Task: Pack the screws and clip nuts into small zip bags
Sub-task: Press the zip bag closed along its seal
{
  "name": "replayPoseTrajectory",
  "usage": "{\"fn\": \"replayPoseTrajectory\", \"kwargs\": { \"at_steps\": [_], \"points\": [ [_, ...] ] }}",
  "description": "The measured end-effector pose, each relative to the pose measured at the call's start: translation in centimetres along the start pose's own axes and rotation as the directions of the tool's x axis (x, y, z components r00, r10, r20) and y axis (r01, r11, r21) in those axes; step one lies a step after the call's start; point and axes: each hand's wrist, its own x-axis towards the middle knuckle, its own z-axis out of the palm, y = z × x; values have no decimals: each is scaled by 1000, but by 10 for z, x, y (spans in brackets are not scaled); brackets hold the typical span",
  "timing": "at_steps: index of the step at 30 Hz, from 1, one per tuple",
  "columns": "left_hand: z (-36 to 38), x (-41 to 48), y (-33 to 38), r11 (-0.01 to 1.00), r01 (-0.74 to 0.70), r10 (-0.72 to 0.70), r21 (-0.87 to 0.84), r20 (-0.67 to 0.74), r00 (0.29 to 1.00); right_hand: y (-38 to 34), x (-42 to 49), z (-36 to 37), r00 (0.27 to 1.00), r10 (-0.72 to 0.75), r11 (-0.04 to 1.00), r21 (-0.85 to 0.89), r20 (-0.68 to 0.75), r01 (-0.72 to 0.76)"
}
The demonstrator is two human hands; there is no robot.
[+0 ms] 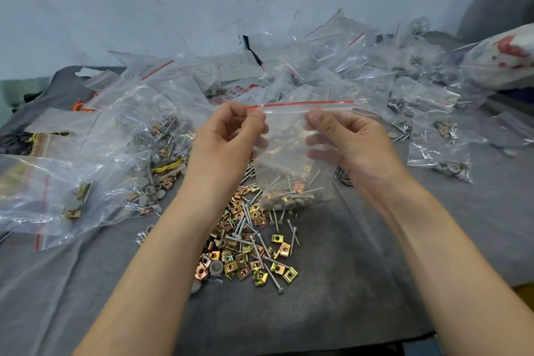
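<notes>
Both hands, left hand point(231, 127) and right hand point(344, 136), pinch the zip bag point(291, 153) at its red-lined top, held upright above the desk point(375, 254) pile so screws point(291, 185) and clip nuts point(248, 263) settle low, likely for sealing.

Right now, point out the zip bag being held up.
The centre zip bag, pinched at its red-striped top by the left hand and right hand; the other bags lie on the table.
</notes>
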Motion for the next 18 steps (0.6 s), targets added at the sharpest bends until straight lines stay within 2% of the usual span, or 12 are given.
{"fn": "replayPoseTrajectory", "kwargs": {
  "at_steps": [5,14,18],
  "points": [
    [3,-1,-1,1000,24,-24,8,45,999,-1,0,1,1000,-11,1000,20,-1,11],
    [3,-1,-2,999,-40,40,15,39,998,-1,-2,1,999,-29,1000,-6,35,29],
    [4,-1,-2,999,-26,27,-20,40,999,0,-2,2,999,-37,999,-5,40,37]
  ]
}}
